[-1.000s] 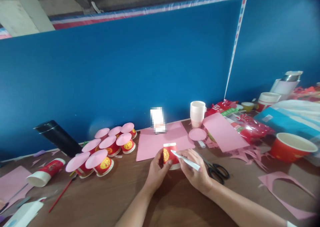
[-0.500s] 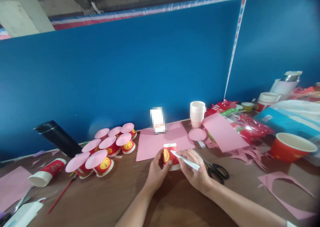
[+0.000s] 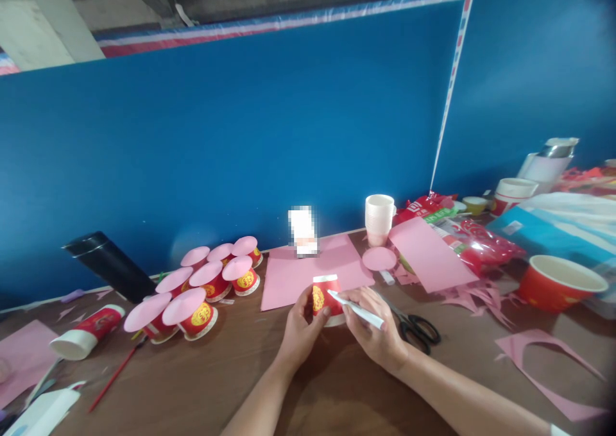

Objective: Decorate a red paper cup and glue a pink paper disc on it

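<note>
In the frame's lower centre, the left hand (image 3: 305,330) is gripping an upturned red cup (image 3: 326,288); the right hand (image 3: 375,333) is pinching a pen (image 3: 363,314), its tip pointing at the cup.

The left fingers (image 3: 319,322) partly hide the red cup (image 3: 319,298), the right hand (image 3: 379,342) the scissors (image 3: 407,324).

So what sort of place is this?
Probably a paper-craft workspace: red paper cups topped with pink paper discs stand grouped, black-handled scissors lie out, and pink paper offcuts litter the brown tabletop.
</note>
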A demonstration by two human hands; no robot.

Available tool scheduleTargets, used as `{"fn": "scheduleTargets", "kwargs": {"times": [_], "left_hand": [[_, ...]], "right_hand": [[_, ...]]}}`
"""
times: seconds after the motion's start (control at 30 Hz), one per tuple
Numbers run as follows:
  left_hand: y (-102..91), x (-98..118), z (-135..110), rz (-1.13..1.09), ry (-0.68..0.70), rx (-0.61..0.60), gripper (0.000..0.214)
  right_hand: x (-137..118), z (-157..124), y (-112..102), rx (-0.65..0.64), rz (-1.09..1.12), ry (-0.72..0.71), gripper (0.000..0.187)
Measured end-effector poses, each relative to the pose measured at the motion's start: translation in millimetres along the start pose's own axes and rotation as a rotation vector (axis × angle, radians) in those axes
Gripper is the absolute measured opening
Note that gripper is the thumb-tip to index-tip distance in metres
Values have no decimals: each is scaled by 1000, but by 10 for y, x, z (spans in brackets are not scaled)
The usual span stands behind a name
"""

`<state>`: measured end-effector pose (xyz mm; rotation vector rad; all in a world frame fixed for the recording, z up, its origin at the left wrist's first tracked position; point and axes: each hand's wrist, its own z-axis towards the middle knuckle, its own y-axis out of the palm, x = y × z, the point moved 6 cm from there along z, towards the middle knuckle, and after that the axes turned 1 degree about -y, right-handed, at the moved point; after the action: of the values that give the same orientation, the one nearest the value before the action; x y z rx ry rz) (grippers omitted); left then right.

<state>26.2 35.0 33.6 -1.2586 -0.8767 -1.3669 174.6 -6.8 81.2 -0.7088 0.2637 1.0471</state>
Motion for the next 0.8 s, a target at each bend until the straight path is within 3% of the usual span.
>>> {"fn": "scheduleTargets", "kwargs": {"times": [0.4,0.8], "left_hand": [[-12,31,10,-44,-4,27,49],[-20,36,1,-40,-12,27,49]], "right_hand": [[-51,37,-26,51,-77,-18,13],[-19,16,-3,13,-64,-4,15]]}}
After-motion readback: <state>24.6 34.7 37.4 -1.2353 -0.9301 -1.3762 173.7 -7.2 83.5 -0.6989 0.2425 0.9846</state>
